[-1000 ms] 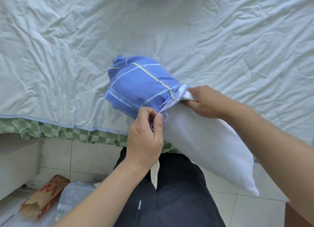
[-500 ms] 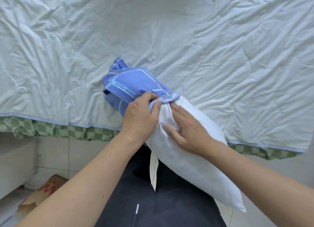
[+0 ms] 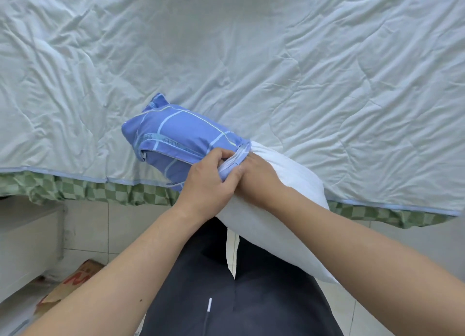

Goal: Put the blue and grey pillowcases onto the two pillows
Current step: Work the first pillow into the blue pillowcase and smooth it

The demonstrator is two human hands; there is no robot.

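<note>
A white pillow lies slanted over the bed's near edge, its far end inside a bunched blue checked pillowcase. My left hand grips the pillowcase's open hem, fingers curled round the gathered cloth. My right hand lies on the pillow right beside it, its fingertips tucked under the hem; how they hold the cloth is hidden. The grey pillowcase and a second pillow are out of view.
A pale green quilt covers the bed, with a green checked sheet hanging below its edge. On the tiled floor at lower left lie a brown paper bag and a white low unit. My dark trousers fill the bottom centre.
My right hand slid up the pillow to the hem and now meets my left hand there. The pillowcase has come a little further down over the pillow.
</note>
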